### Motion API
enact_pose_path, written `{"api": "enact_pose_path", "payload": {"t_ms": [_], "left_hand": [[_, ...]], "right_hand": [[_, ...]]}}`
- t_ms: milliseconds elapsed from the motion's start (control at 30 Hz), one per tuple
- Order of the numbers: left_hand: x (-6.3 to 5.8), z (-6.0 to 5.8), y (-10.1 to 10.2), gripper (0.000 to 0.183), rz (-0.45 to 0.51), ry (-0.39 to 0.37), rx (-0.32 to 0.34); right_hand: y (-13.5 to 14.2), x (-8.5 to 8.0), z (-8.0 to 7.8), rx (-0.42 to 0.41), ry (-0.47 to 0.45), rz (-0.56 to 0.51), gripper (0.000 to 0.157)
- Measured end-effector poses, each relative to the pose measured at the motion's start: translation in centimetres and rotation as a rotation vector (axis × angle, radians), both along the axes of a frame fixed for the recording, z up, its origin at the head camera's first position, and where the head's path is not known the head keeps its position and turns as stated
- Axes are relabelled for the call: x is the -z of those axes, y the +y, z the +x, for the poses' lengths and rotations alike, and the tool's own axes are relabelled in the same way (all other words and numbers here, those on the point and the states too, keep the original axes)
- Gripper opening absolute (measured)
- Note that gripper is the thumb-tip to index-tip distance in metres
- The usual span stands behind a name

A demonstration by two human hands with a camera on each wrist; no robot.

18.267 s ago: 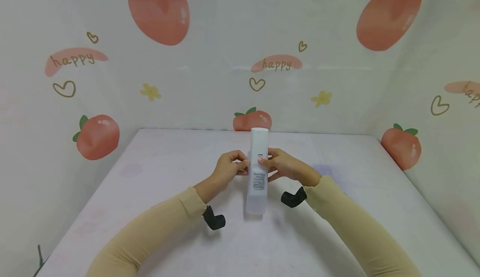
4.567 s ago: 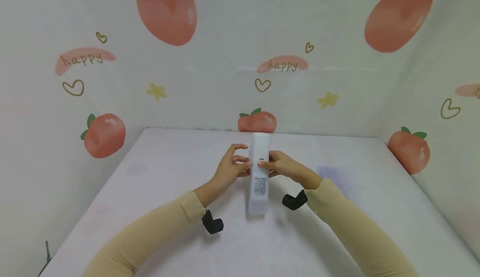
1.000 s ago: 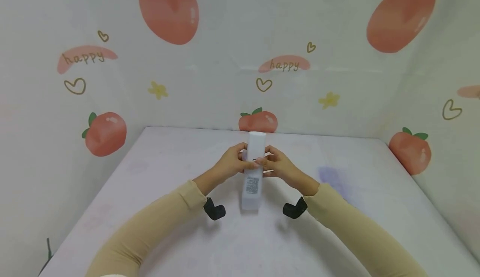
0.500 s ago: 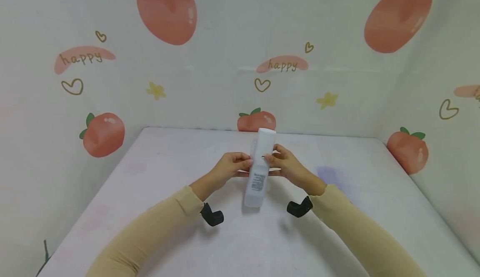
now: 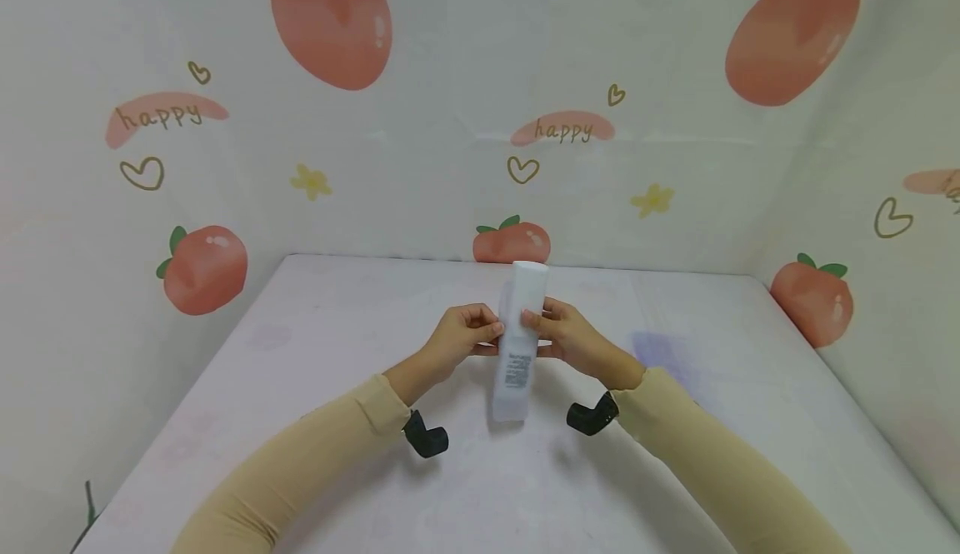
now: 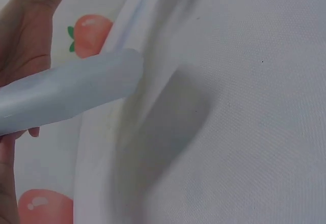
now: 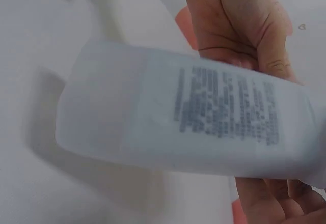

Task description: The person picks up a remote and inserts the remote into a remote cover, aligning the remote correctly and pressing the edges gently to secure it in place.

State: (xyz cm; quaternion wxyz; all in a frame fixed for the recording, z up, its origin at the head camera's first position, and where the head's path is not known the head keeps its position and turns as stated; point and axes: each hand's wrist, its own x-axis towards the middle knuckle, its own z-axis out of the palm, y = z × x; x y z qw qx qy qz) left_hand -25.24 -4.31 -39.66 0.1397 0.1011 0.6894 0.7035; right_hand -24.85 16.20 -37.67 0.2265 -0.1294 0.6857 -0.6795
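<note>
Head view showed me holding the white container (image 5: 517, 346) between both hands, over the middle of the tabletop (image 5: 480, 487), its far end tipped slightly to the right. Half a second earlier it had leaned more that way; now it stood a little straighter and its near end lay slightly closer to me. A small dark mark on its face, visible then just beside my right thumb, had gone from sight; I took it to be under the thumb, though I could not be sure. My right hand (image 5: 579, 339) gripped the right edge, thumb on the face, the other fingers passing behind. My left hand (image 5: 455, 337) pinched the left edge by thumb and fingertips; a second earlier that thumb had reached across the face. Right wrist view caught the printed label (image 7: 226, 104), too blurred to read, and left wrist view showed the container's shadow (image 6: 175, 122) apart from it, so it was clear of the surface. To my judgement, these were small shifts of angle and hold: the container had been neither put down nor let go, and the handling was unfinished.
</note>
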Motion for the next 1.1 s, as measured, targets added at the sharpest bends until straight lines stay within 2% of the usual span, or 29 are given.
{"api": "enact_pose_path", "payload": {"t_ms": [100,300,433,667,1100], "left_hand": [[0.0,0.1,0.1,0.006,0.002,0.008,-0.005],[0.1,0.4,0.4,0.008,-0.004,0.064,-0.028],[-0.1,0.7,0.7,0.009,-0.01,0.111,-0.077],[-0.6,0.8,0.9,0.007,-0.001,0.142,-0.147],[-0.8,0.8,1.1,0.008,0.044,0.097,-0.235]], "right_hand": [[-0.2,-0.2,0.0,0.0,0.007,0.009,0.051],[-0.3,-0.7,-0.3,-0.04,0.084,0.124,0.045],[-0.5,-1.4,-0.5,-0.057,0.075,0.188,0.043],[-0.8,-2.7,-0.7,-0.071,0.06,0.252,0.045],[-1.4,-3.0,-0.5,-0.072,0.021,0.28,0.042]]}}
